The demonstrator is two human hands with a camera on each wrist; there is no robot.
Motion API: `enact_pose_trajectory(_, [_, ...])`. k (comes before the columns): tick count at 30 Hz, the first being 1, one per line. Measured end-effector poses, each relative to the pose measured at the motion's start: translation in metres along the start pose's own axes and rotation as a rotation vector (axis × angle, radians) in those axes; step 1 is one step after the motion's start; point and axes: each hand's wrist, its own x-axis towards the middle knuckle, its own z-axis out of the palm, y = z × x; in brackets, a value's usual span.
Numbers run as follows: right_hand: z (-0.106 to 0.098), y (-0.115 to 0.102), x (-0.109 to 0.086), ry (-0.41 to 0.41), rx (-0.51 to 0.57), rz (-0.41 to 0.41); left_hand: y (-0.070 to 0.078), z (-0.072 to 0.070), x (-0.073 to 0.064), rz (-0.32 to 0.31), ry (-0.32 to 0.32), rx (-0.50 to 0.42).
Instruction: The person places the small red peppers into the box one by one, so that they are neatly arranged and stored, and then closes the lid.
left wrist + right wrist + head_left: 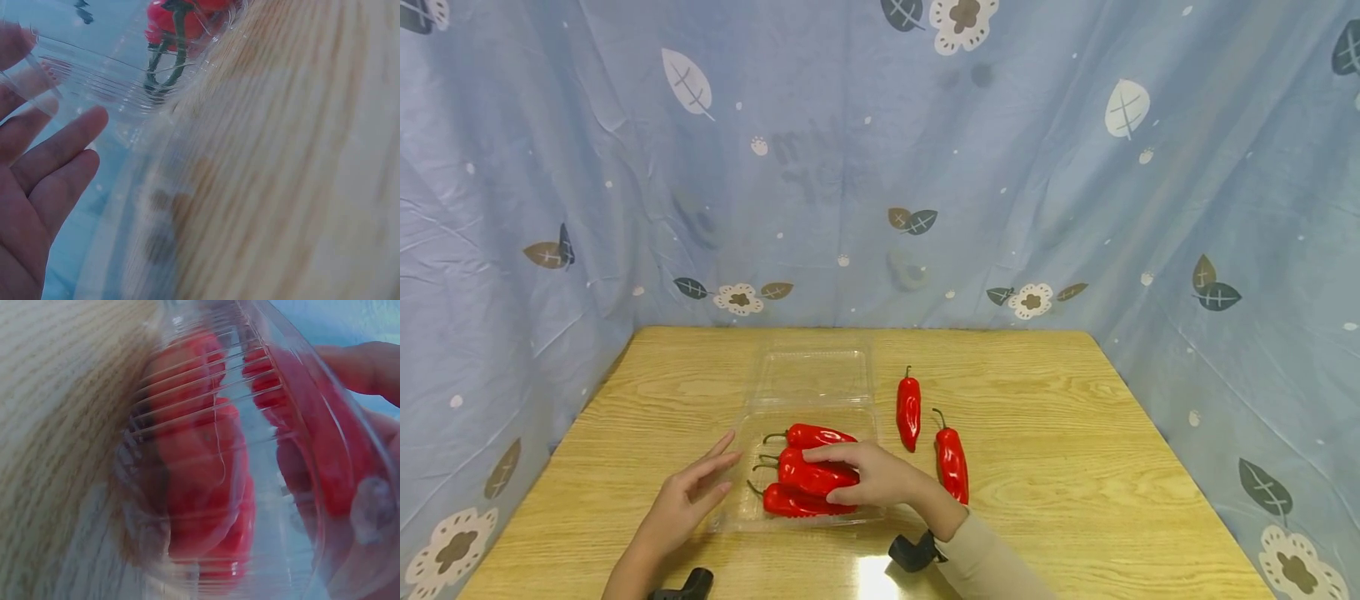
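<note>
A clear plastic clamshell box [747, 517] lies on the table with its lid [812, 375] folded back. Several red peppers [797, 502] lie side by side in its base, green stems pointing left. My right hand [880, 475] reaches over the right side of the box and grips a middle red pepper [801, 472] between thumb and fingers. Through the clear wall in the right wrist view, red peppers [206, 462] show beside that hand. At the box's left edge is my left hand [681, 504], fingers spread and holding nothing; its fingertips overlap the plastic in the left wrist view.
Two more red peppers [908, 410] [952, 462] lie on the wooden table [1075, 467] to the right of the box. A blue patterned curtain [842, 167] surrounds the table at the back and sides. Black wrist mounts [913, 552] sit on both wrists.
</note>
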Motion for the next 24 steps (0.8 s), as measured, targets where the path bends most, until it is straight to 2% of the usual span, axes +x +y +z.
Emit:
enact_pose_trajectory(6, [0.0008,-0.0007,0.0036,-0.064,-0.082,-0.016,0.0015,-0.0002,0.0005,-0.008,0.000,-0.001])
enact_pose_trajectory(24, [-0.0003,0.0050,0.0070,-0.133,0.000,-0.040,0.0042,-0.0004,0.0017,-0.017,-0.010,-0.011])
